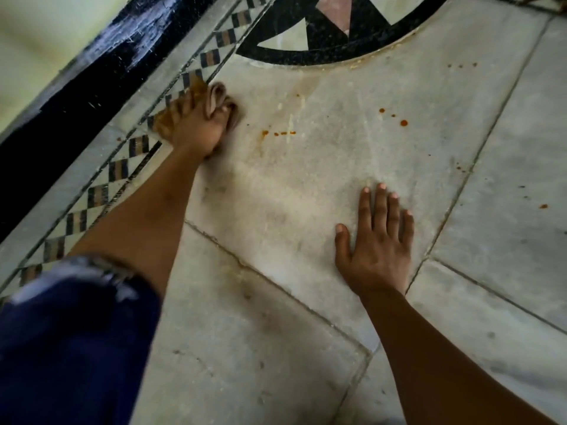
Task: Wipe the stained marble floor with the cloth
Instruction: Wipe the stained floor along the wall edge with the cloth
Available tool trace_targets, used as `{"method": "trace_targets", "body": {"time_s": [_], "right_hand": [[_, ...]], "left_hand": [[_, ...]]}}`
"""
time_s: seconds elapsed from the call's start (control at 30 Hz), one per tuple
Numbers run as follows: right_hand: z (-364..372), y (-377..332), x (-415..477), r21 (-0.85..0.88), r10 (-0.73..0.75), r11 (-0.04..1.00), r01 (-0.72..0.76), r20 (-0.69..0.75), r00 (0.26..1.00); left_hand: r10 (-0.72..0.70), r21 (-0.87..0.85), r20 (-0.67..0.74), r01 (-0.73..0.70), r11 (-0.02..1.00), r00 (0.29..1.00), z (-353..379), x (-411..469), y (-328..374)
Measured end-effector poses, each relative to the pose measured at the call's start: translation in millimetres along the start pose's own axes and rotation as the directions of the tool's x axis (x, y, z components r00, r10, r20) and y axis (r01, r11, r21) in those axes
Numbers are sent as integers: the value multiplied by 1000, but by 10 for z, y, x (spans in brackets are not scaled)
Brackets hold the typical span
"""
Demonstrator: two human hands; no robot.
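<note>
My left hand (196, 127) presses a crumpled brown-stained cloth (216, 95) onto the pale marble floor (276, 210), at the edge of the chequered border strip. The cloth bulges out past my fingers at the top and left. My right hand (377, 240) lies flat on the marble with fingers spread and holds nothing. Orange-red stain drops (277, 133) sit just right of the cloth. More stain drops (399, 119) lie farther right. A faint yellowish smear (302, 87) runs up toward the inlay.
A chequered border strip (119, 170) runs diagonally along a black skirting (61, 96) at the left. A black and white circular inlay (331, 32) is at the top. More small drops (543, 206) dot the right slab. A blue sleeve (67, 348) covers my left upper arm.
</note>
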State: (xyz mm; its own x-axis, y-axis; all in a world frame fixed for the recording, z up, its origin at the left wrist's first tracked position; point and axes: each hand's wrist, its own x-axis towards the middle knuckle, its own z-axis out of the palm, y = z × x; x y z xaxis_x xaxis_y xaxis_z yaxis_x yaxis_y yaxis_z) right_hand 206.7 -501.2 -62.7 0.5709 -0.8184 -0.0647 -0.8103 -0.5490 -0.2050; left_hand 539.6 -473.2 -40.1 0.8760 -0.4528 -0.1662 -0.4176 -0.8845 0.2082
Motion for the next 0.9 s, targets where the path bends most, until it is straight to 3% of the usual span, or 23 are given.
{"method": "trace_targets", "body": {"time_s": [0.13, 0.27, 0.33, 0.4, 0.5, 0.6, 0.7, 0.8, 0.83, 0.9], "right_hand": [[7, -2, -2, -8, 1, 1000, -1, -5, 1000], [-5, -6, -2, -15, 10, 1000, -10, -19, 1000], [-7, -11, 2, -16, 11, 1000, -11, -15, 1000], [-4, -8, 2, -22, 16, 1000, -16, -12, 1000], [-3, -6, -1, -23, 9, 1000, -9, -8, 1000], [12, 3, -1, -21, 10, 1000, -11, -20, 1000], [15, -1, 7, -13, 6, 1000, -7, -55, 998], [2, -4, 8, 0, 8, 1000, -8, -61, 998], [-3, -2, 9, 6, 9, 1000, -8, -61, 998], [-1, 0, 6, 14, 11, 1000, -10, -58, 998]], "left_hand": [[181, 12, 65, -182, 983, 981, 174, -107, 716], [540, 86, 50, -542, 836, 840, 301, -983, 293], [553, 138, -6, -547, 826, 833, 277, -1190, -155], [436, 159, -18, -428, 890, 900, 194, -970, -272], [288, 186, -45, -275, 943, 957, 158, -363, 117], [264, 137, 3, -262, 955, 965, 231, 9, 752], [468, 171, 72, -473, 864, 881, 367, -304, 1097], [736, 179, 85, -737, 651, 671, 388, -851, 721], [766, 173, 78, -766, 620, 638, 371, -944, 502], [703, 168, 72, -703, 691, 708, 290, -845, 204]]}}
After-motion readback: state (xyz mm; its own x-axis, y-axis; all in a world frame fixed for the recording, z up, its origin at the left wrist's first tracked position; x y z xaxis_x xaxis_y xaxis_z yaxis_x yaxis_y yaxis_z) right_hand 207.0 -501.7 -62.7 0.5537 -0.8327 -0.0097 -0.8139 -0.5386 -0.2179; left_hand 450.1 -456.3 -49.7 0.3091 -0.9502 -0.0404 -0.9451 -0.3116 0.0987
